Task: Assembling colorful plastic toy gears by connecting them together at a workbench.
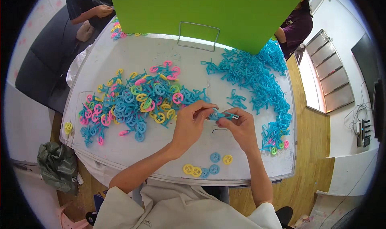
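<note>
My left hand (189,122) pinches a light blue plastic wheel (212,115) between thumb and fingertips. Against it, the fingers of my right hand (242,128) close on a teal forked plastic piece (229,115). The two parts touch, but the fingers partly cover where they meet. Below my hands, near the table's front edge, lie several loose blue wheels (215,157) and yellow wheels (188,169). To the left spreads a heap of teal pieces fitted with coloured wheels (132,104). On the right lies a long pile of teal forked pieces (249,74) without wheels.
A green board (209,12) stands across the white table's (161,48) far side, with a wire frame (199,35) at its foot. Parts of two other people (90,8) show behind it. A dark green bag (60,164) sits off the table's left edge.
</note>
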{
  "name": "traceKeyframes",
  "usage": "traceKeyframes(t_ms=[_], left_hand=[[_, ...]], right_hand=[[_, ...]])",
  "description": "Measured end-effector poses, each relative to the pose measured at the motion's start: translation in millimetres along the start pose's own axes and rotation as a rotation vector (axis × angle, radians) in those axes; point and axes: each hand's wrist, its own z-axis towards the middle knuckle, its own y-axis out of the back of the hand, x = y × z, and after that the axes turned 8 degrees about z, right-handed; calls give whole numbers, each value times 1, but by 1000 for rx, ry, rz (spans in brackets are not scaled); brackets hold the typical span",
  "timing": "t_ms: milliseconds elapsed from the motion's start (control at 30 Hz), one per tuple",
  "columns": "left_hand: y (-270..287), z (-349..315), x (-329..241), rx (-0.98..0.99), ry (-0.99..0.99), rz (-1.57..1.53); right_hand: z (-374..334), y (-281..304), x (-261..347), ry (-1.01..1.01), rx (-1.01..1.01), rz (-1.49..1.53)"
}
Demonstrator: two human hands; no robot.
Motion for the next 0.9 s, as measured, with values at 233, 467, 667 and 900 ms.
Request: traceKeyframes(t_ms=[233,467,667,900], left_hand=[[-7,-6,4,-46,-62,75],[-10,-8,11,-108,-180,117],[-13,-9,8,-133,-220,159],[-9,-4,14,-103,-159,252]], right_hand=[[0,0,-2,17,-54,-154],[-1,0,-17,-191,-29,308],[-2,-9,-20,-155,-124,305],[-4,-15,-22,161,-182,-137]])
